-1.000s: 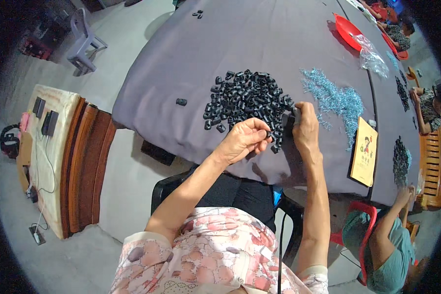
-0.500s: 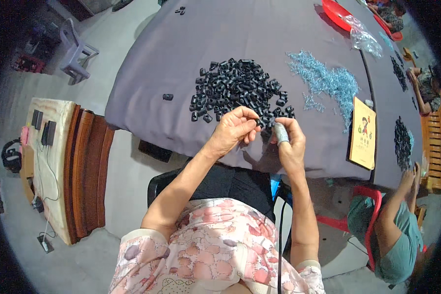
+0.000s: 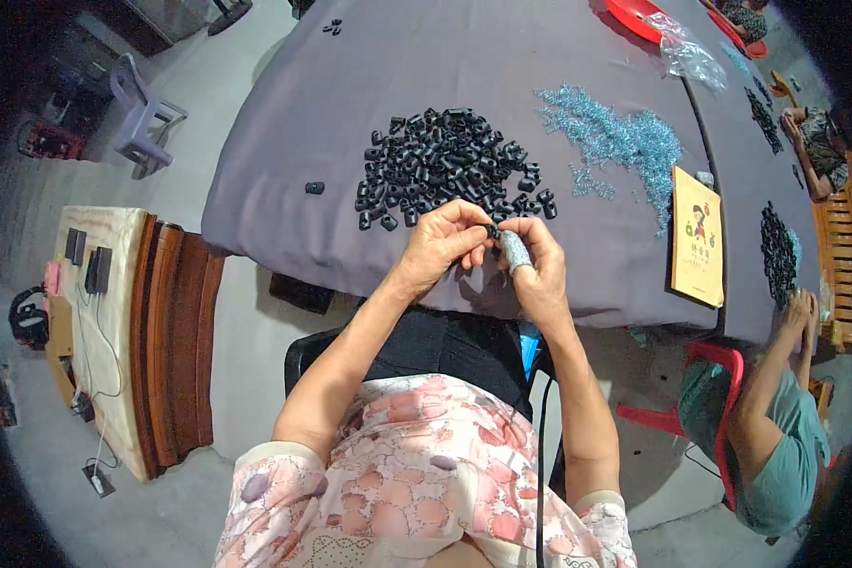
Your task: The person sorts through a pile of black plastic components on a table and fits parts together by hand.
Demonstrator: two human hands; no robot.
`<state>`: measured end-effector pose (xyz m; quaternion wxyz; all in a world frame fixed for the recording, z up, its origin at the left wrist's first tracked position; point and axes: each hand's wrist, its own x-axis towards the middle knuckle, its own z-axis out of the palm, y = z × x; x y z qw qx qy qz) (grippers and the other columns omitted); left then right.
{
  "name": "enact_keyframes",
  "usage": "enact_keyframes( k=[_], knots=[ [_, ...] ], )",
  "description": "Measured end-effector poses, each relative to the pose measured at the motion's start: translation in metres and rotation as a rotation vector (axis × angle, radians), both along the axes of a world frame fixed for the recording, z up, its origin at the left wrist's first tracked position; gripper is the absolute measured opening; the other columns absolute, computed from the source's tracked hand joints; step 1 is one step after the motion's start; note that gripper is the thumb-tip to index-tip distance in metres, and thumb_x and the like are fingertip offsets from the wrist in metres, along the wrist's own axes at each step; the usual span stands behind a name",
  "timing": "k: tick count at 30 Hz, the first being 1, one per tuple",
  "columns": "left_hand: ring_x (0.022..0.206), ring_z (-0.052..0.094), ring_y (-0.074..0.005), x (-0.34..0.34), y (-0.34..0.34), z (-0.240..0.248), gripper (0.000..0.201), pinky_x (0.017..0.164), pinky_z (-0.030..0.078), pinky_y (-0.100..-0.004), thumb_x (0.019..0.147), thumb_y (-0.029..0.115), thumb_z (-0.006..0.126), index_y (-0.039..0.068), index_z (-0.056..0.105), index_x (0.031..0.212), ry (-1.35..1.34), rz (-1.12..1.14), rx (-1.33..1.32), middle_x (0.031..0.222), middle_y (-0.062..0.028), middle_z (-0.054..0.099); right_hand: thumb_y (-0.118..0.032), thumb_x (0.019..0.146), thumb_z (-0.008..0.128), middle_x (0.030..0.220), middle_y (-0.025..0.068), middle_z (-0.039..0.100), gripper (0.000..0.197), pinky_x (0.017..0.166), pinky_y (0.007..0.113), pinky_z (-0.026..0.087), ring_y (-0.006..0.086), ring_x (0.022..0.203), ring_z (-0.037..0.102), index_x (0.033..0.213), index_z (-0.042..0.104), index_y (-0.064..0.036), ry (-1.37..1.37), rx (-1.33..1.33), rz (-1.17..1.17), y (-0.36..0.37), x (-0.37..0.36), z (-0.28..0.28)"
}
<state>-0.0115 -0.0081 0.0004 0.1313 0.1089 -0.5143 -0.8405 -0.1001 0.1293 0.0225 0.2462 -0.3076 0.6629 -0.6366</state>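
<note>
At the near edge of the cloth-covered table [image 3: 293,123], my left hand [image 3: 440,248] pinches a small black plastic piece [image 3: 491,230] between thumb and fingertips. My right hand [image 3: 540,260] meets it there, its thumb in a grey wrap and its fingers closed against the same spot. Whatever the right fingers pinch is too small and hidden to make out. Just beyond both hands lies a heap of similar short black pieces [image 3: 440,161]. Right of that heap spreads a pile of tiny shiny bluish parts [image 3: 625,137], perhaps screws.
A yellow booklet [image 3: 697,237] lies at the table's right. Farther back are a red tray [image 3: 634,17] and a clear plastic bag [image 3: 691,57]. One black piece [image 3: 315,188] sits alone at left. A person in green [image 3: 776,464] works on the right; a side cabinet [image 3: 114,331] stands left.
My right hand has moved left and in against my left hand, so the fingertips of both now come together at the black piece. The whole view has shifted slightly.
</note>
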Motion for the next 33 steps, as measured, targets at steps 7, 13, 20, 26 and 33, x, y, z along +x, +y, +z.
enact_keyframes(
  k=[7,13,20,26,33],
  knots=[
    [0.06,0.056,-0.0062,-0.001,0.001,-0.001,0.011,0.05,0.045,-0.017,0.088,0.004,0.057,0.004,0.058,0.099,0.004,0.017,-0.017,0.079,-0.0055,0.063,0.009,0.077,0.041,0.081,0.0037,0.058,0.024,0.067,0.022,0.043,0.0086,0.074,0.053,0.096,0.054,0.0025,-0.025,0.019,0.011,0.0,-0.002,0.002],
    [0.06,0.057,-0.0067,0.0,0.002,0.003,0.01,0.049,0.045,-0.017,0.088,0.005,0.057,0.0,0.058,0.097,-0.015,0.028,-0.01,0.079,-0.0056,0.062,0.009,0.073,0.04,0.081,0.0038,0.057,0.027,0.069,0.022,0.043,0.0093,0.077,0.052,0.096,0.053,0.0021,-0.064,0.01,0.04,0.001,-0.004,-0.001],
    [0.056,0.058,-0.0094,0.002,0.001,0.003,0.012,0.046,0.045,-0.0179,0.088,0.004,0.057,0.0,0.056,0.1,-0.047,0.028,-0.044,0.076,-0.0074,0.063,0.007,0.076,0.04,0.08,0.0043,0.059,0.026,0.057,0.023,0.047,0.0088,0.069,0.055,0.097,0.055,0.0014,-0.132,0.022,0.054,0.001,-0.005,-0.003],
    [0.054,0.056,-0.0051,0.002,0.0,0.002,0.011,0.043,0.042,-0.0154,0.088,0.007,0.058,0.003,0.058,0.098,-0.033,0.006,-0.024,0.074,-0.0047,0.063,0.004,0.085,0.047,0.078,0.0057,0.06,0.015,0.055,0.023,0.051,0.0095,0.062,0.057,0.098,0.055,0.0016,-0.308,-0.088,0.098,0.001,-0.006,-0.001],
    [0.055,0.056,-0.0051,0.001,0.002,-0.002,0.009,0.044,0.042,-0.0156,0.089,0.006,0.057,0.002,0.059,0.096,0.002,0.018,-0.053,0.074,-0.0041,0.062,0.004,0.084,0.049,0.079,0.0055,0.06,0.014,0.056,0.024,0.051,0.0101,0.063,0.058,0.096,0.055,0.0008,-0.367,-0.073,0.05,-0.001,-0.005,-0.004]
  ],
)
